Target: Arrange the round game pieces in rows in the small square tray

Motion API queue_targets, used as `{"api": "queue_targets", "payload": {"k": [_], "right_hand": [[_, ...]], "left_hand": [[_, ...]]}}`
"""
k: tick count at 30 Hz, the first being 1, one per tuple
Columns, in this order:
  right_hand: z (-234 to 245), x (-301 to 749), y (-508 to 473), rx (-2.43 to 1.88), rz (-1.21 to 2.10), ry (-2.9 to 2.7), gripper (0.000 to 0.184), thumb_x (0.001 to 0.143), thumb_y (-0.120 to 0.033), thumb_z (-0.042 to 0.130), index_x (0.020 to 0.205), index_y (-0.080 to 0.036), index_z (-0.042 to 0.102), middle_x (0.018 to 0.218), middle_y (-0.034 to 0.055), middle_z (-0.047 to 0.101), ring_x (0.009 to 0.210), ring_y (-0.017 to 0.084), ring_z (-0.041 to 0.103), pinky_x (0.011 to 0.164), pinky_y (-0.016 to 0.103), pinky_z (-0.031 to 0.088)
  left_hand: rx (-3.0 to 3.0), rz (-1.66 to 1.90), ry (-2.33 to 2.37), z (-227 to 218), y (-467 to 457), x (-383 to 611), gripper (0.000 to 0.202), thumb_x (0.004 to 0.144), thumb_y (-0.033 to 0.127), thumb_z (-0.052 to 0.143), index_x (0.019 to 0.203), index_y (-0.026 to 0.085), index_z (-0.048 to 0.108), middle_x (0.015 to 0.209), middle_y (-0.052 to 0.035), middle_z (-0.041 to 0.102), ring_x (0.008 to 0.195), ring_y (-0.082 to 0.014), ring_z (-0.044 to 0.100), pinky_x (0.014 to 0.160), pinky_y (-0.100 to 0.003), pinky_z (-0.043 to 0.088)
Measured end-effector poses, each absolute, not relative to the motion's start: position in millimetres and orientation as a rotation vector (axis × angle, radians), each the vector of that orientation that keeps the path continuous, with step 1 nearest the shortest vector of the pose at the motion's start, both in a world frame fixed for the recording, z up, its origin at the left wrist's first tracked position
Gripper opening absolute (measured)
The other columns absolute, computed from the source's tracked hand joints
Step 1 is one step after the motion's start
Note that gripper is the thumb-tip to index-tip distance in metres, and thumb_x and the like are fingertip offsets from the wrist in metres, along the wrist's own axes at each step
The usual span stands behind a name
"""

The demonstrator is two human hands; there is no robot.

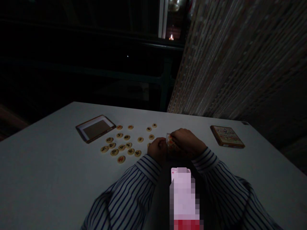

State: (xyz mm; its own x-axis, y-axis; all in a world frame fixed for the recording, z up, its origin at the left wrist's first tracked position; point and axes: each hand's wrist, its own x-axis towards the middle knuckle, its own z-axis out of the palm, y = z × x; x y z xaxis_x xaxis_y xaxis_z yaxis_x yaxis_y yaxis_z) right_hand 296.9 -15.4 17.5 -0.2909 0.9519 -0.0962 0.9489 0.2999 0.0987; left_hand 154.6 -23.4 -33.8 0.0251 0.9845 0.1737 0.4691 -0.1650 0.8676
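In the head view a small clear-edged box (173, 147) holds round xiangqi pieces, standing on the table between my hands. My left hand (157, 149) is closed at the box's left wall, thumb and curled fingers against its edge. Over the right part of the box lies my right hand (188, 141), its fingers bent down onto the pieces inside; what they pinch is hidden. Left of my hands, loose xiangqi pieces (121, 147) with black markings lie scattered, among them a red-marked piece (121, 159) nearest me.
A shallow rectangular tray or lid (109, 118) lies at the left back. A flat decorated box (226, 136) rests on the right side of the white table (59, 179). A lit phone (183, 198) is between my forearms. A string curtain (203, 64) hangs behind; the room is dark.
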Motion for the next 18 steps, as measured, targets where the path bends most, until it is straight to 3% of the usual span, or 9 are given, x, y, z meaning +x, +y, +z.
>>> {"api": "queue_targets", "payload": {"k": [18], "right_hand": [[16.5,297.6,-13.5,1.757,0.001,2.467,0.028,0.084,-0.028,0.035,0.095,-0.016,0.057,0.092,0.0112,0.061,0.086,0.020,0.055,0.069,0.028,0.037]], "left_hand": [[1.730,1.066,1.489,-36.5,-21.8,153.3,0.017,0.070,0.025,0.048,0.077,0.019,0.062,0.062,-0.0006,0.063,0.057,-0.0136,0.057,0.051,-0.022,0.041]]}}
